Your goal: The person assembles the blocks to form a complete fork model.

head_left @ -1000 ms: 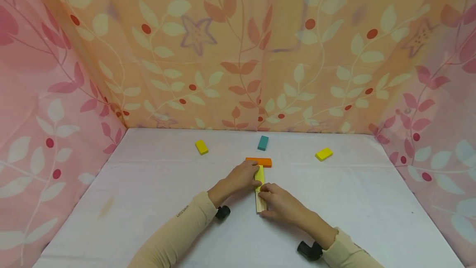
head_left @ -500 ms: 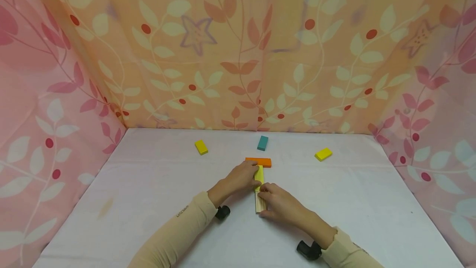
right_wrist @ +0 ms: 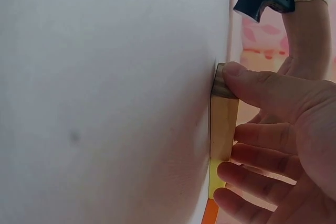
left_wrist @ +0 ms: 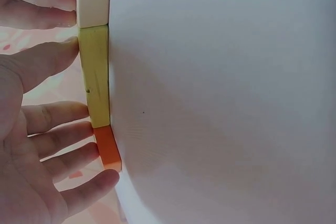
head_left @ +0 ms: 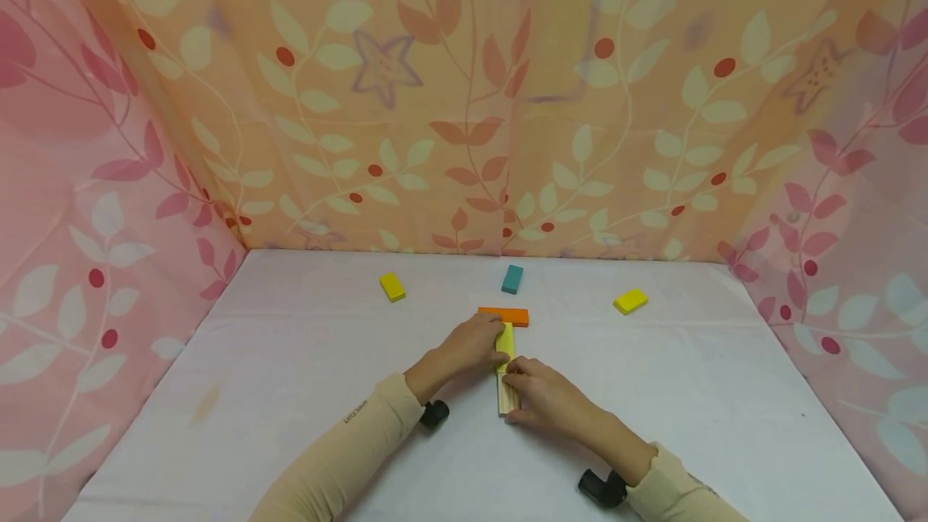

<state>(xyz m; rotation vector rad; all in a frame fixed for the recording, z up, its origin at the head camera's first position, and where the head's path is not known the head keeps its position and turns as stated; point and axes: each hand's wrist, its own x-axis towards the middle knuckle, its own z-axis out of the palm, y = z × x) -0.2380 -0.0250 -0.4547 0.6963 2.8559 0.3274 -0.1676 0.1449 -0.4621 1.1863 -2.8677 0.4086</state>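
Three rectangular wooden blocks meet in a T on the white tabletop. An orange block lies crosswise at the far end, with a light yellow block and a plain wood block running toward me. My left hand rests along the upper left side, its thumb and index finger touching the yellow block and its other fingers on or beside the orange block. My right hand holds the plain wood block, its thumb at the near end. Its outer fingers reach over the yellow block.
Beyond the T lies a teal block. One bright yellow block is at the back left, another yellow block at the back right. Flowered curtains stand behind and on both sides of the white table.
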